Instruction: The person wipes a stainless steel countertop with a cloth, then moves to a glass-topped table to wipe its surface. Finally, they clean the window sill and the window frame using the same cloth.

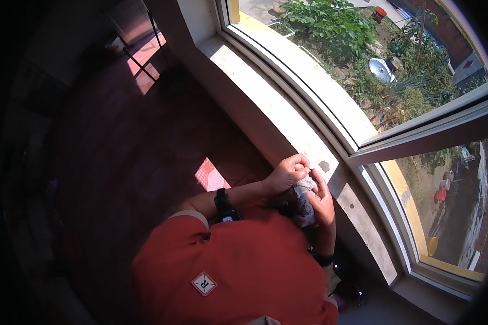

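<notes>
My left hand (289, 174) is bent in a pinch, its thumb and fingertips meeting at the top end of a grey, speckled piece of soft material (306, 185), perhaps cloth. A tiny dark thing (310, 170) shows at those fingertips, too small to name. My right hand (323, 205) holds the grey material from the right, with the thumb and index finger spread around it. The index fingertip comes close to the left fingertips. Below the hands the material hangs down near my red shirt (244, 260); its lower end is in shadow.
Just past my hands runs a sunlit windowsill (268, 97) with a dark stain (324, 165). A window frame (423, 126) borders it, with garden plants (333, 28) outside. At left, the tiled floor (118, 134) is mostly dark, with one sunlit patch (211, 175).
</notes>
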A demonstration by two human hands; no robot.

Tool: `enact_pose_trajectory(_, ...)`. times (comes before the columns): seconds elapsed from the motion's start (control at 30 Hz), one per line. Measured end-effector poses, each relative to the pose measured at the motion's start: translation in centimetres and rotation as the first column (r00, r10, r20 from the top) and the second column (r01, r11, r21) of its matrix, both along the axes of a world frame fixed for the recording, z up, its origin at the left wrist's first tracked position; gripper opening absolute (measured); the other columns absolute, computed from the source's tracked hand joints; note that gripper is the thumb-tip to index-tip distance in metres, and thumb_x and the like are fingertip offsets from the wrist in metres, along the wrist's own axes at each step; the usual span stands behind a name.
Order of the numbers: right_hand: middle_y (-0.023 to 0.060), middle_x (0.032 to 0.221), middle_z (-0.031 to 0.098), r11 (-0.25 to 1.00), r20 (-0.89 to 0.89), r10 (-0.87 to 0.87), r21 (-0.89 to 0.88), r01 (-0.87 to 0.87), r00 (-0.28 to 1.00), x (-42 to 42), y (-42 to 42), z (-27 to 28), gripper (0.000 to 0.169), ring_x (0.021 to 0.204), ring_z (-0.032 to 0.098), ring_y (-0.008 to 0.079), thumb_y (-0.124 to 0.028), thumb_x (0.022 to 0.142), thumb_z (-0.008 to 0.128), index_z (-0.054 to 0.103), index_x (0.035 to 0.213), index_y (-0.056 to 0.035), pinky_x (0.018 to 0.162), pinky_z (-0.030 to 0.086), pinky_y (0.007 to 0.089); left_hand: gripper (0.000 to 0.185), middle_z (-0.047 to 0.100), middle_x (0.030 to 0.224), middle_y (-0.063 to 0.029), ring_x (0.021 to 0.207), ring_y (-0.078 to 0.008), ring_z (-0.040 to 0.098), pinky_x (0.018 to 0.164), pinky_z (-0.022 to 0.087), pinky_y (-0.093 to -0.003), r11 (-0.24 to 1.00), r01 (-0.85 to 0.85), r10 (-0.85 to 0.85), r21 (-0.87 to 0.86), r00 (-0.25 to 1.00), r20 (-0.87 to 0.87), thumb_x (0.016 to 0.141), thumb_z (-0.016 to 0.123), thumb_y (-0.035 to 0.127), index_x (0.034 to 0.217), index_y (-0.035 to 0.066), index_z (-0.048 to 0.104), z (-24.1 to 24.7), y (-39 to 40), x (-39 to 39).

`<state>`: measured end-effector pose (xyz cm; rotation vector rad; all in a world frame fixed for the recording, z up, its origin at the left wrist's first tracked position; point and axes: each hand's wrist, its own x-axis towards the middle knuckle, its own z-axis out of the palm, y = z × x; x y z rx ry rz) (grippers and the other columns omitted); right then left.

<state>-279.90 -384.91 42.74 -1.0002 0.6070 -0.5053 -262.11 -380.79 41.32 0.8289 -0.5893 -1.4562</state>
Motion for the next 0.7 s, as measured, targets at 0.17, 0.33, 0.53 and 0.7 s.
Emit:
enact_pose_trajectory(0.17,0.0064,0.111,0.067,0.972,-0.213,0.216,-0.044,-0.231,0.953,1.3,-0.2,-1.4,0.040,0.099,0.063,0.0124,-0.014,0.090,0.069,0.059,0.125,0.0020,0.087,0.051,0.0284,0.006,0.059,0.083,-0.0011,0.074,-0.0054,0.057,0.064,0.046,-0.0210,0.996,-0.060,0.062,-0.063,0.998,0.025,0.098,0.053,0.008,0.103,0.006,0.051,-2.6,1.1,1.7)
enact_pose_trajectory(0.33,0.0050,0.102,0.070,0.971,-0.287,0.203,-0.068,-0.231,0.936,2.3,-0.3,-0.2,0.029,0.090,0.064,0.0104,-0.016,0.094,0.065,0.064,0.116,0.0035,0.082,0.051,0.0266,0.004,0.064,0.083,-0.0064,0.074,-0.0081,0.060,0.067,0.049,-0.0233,0.988,-0.150,0.153,-0.036,0.979,0.136,0.096,0.052,0.004,0.100,0.005,0.051,-3.8,1.7,3.6)
enact_pose_trajectory(0.53,0.0047,0.104,0.070,0.983,-0.222,0.181,0.011,-0.183,0.958,2.8,-0.1,-0.3,0.028,0.092,0.063,0.0093,-0.014,0.094,0.065,0.066,0.116,0.0038,0.083,0.051,0.0262,0.004,0.070,0.079,-0.0103,0.068,-0.0124,0.063,0.061,0.052,-0.0264,0.914,-0.282,0.191,0.292,0.934,0.302,0.094,0.054,0.009,0.093,0.006,0.053,-10.1,4.5,10.2)
enact_pose_trajectory(0.7,0.0052,0.106,0.071,0.992,-0.223,0.126,0.037,-0.121,0.967,2.3,0.2,0.9,0.027,0.093,0.064,0.0104,-0.013,0.095,0.064,0.067,0.116,0.0034,0.085,0.050,0.0269,0.011,0.068,0.090,-0.0058,0.074,-0.0149,0.065,0.065,0.051,-0.0284,0.559,-0.793,0.580,0.241,0.582,0.569,0.094,0.052,0.018,0.101,0.010,0.055,-13.7,3.5,30.9)
